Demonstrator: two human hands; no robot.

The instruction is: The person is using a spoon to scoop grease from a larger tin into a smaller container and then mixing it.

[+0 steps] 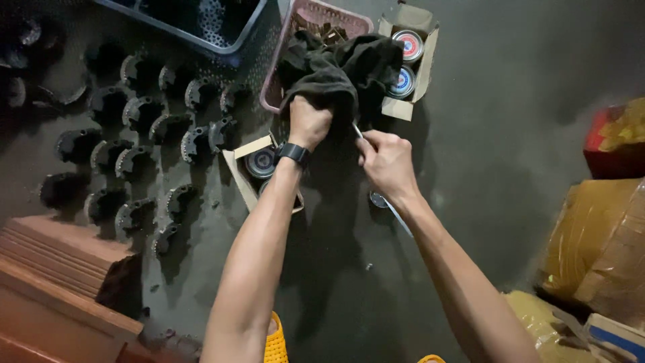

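Nearest us, yellow sandals show on the dark floor. Higher up, our right hand pinches a thin metal strip, its fingers pressed together, above a small tin. Our left hand, with a black watch, is fisted around a dark cloth draped over the pink basket. Boxes of tins flank it; dark metal parts lie left.
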